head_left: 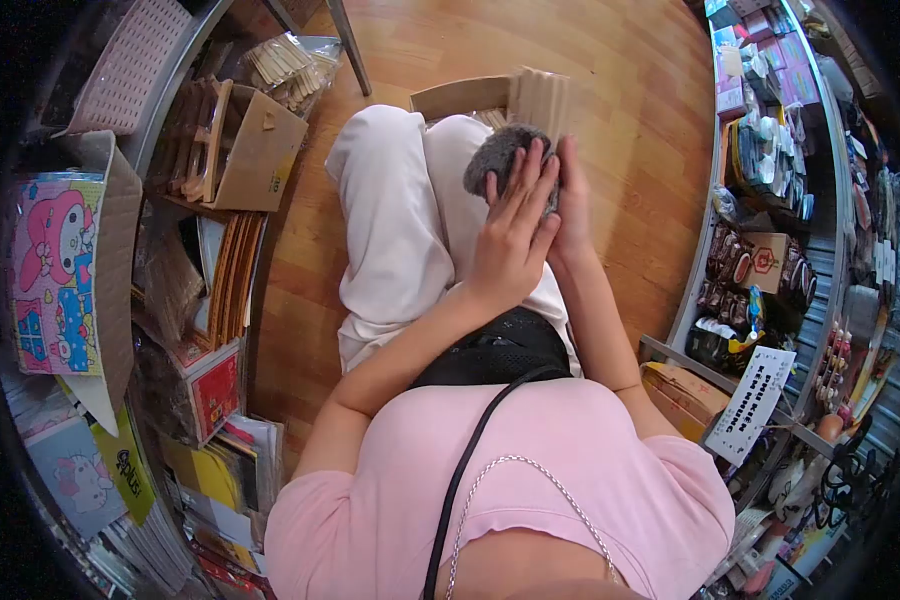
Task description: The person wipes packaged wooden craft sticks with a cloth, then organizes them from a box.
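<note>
Over my knees, my left hand (515, 230) lies with its fingers stretched across a grey fluffy cloth (492, 160). My right hand (572, 205) is upright against the cloth's right side, so the cloth is pressed between both palms. Just beyond the fingertips stands a light-brown stack of flat wooden pieces (542, 98), slightly blurred. Whether my right hand touches that stack is hidden. A low cardboard box (460, 97) with wooden pieces in it sits on the floor past my knees.
On the left, a shelf holds a cardboard box (260, 150), a bag of wooden sticks (290, 62) and a cartoon-printed box (60, 275). The right shelf carries packaged goods and a white sign (750, 405). Between them lies wooden floor (630, 60).
</note>
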Action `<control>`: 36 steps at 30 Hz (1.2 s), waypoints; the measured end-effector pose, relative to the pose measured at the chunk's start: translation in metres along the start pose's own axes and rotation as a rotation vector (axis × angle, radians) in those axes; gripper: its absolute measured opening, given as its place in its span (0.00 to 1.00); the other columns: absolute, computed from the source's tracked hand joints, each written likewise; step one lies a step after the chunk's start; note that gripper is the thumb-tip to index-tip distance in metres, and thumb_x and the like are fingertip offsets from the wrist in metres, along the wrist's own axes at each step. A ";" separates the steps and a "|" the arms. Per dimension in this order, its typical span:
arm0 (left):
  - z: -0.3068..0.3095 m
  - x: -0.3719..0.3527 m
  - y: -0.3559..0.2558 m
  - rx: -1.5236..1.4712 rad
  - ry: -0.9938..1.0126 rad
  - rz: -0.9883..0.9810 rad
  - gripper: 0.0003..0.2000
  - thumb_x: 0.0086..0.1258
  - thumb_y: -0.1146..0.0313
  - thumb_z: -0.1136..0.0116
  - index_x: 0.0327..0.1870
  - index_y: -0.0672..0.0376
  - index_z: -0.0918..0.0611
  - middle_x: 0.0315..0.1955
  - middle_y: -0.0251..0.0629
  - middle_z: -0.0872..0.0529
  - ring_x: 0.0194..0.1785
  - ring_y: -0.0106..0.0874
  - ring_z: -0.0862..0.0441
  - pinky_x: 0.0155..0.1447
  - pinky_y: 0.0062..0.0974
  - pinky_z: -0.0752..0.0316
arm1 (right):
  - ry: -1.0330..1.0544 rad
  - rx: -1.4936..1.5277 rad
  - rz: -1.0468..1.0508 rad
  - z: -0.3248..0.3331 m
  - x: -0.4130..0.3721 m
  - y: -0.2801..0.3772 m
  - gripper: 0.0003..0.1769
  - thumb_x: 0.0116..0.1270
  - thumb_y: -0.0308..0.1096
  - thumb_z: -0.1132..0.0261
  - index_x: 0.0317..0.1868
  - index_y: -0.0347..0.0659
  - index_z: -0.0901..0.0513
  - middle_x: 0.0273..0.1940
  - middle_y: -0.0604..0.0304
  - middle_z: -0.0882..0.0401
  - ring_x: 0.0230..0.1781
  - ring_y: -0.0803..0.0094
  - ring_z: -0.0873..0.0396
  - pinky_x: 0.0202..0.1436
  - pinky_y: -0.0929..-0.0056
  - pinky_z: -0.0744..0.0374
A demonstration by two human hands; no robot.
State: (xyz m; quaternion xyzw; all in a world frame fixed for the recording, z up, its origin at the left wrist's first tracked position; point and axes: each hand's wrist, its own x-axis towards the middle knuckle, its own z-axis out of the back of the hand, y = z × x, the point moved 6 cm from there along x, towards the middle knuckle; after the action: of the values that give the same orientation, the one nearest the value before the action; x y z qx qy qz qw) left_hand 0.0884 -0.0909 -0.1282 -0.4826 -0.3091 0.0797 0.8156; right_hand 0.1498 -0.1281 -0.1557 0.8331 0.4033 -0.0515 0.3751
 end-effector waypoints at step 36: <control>0.067 0.056 0.022 0.225 -0.083 -0.094 0.23 0.71 0.63 0.60 0.66 0.59 0.35 0.66 0.43 0.36 0.70 0.43 0.42 0.70 0.46 0.53 | 0.098 -0.131 -0.107 -0.026 -0.018 -0.048 0.26 0.74 0.45 0.57 0.65 0.39 0.38 0.63 0.57 0.35 0.61 0.67 0.34 0.65 0.69 0.37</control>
State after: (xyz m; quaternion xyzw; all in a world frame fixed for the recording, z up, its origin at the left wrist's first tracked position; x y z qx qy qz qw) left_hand 0.0983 -0.0064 -0.0995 -0.3693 -0.3540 0.0954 0.8539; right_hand 0.0980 -0.1035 -0.1585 0.7857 0.4674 -0.0043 0.4052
